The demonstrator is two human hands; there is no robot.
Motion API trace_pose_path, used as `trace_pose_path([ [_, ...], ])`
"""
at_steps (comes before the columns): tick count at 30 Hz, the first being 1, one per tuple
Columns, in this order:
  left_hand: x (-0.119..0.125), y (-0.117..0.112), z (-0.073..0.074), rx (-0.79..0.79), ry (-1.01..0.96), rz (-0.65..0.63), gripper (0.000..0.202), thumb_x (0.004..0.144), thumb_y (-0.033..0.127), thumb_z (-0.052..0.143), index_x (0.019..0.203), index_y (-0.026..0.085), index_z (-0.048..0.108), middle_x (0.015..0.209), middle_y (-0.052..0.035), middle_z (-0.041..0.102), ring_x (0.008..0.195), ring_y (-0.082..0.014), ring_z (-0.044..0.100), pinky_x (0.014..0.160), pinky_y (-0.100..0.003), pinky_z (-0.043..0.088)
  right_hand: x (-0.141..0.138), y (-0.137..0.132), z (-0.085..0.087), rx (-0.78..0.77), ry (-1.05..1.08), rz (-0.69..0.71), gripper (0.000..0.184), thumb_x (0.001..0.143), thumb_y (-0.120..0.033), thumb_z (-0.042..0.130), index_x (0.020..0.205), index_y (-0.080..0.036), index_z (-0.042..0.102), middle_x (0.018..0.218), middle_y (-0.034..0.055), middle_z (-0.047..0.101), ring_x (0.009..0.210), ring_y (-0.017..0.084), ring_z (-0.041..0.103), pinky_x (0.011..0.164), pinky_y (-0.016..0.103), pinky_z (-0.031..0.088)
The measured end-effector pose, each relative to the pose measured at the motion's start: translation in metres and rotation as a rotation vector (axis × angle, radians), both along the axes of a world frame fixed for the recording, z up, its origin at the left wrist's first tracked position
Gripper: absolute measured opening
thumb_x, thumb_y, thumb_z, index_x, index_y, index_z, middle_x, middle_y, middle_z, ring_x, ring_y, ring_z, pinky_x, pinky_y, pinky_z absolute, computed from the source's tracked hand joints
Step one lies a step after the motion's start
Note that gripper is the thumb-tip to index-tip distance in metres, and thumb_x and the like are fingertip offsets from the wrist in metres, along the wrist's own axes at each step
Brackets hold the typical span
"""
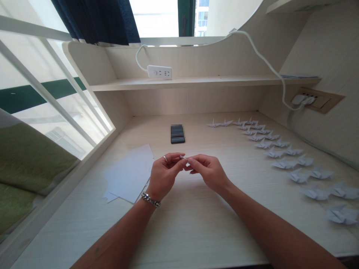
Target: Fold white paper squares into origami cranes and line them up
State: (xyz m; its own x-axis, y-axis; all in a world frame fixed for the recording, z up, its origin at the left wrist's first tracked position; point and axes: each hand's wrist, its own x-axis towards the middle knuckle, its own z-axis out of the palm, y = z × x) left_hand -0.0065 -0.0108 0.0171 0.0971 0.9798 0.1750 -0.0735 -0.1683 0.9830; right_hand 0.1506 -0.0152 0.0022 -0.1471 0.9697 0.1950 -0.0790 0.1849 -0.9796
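Observation:
My left hand (164, 172) and my right hand (207, 170) meet above the middle of the desk (182, 224). Both pinch a small folded piece of white paper (183, 158) between fingertips; most of it is hidden by the fingers. A ring sits on a left finger and a chain bracelet on the left wrist. A stack of white paper sheets (130, 173) lies just left of my left hand. Several folded paper cranes (283, 153) stand in two rows along the right side of the desk.
A dark phone (177, 134) lies flat beyond my hands. A white power strip (159, 72) rests on the shelf (213, 81) above; its cable runs to a wall socket (304, 100) at right. A glass panel and rail stand at left.

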Motion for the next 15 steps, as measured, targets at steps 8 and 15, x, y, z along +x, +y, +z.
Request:
trace_pose_path([
  [8,0.0,0.0012,-0.0035,0.023,0.004,0.006,0.028,0.067,0.026,0.08,0.092,0.015,0.072,0.08,-0.0032,0.073,0.073,-0.0133,0.067,0.068,-0.023,0.055,0.0007,0.0028,-0.001,-0.106,0.081,0.044,0.031,0.078,-0.044,0.068,0.089,-0.016,0.073,0.082,0.0082,0.073,0.08,0.023,0.07,0.067,0.033,0.055],
  [15,0.0002,0.0004,-0.0029,0.037,0.01,-0.008,0.025,0.068,0.026,0.079,0.089,0.015,0.071,0.077,-0.0022,0.073,0.071,-0.0131,0.068,0.067,-0.022,0.056,0.0011,0.0021,0.0018,-0.15,0.091,0.045,0.032,0.076,-0.045,0.07,0.087,-0.015,0.075,0.081,0.0092,0.073,0.081,0.024,0.07,0.068,0.035,0.056],
])
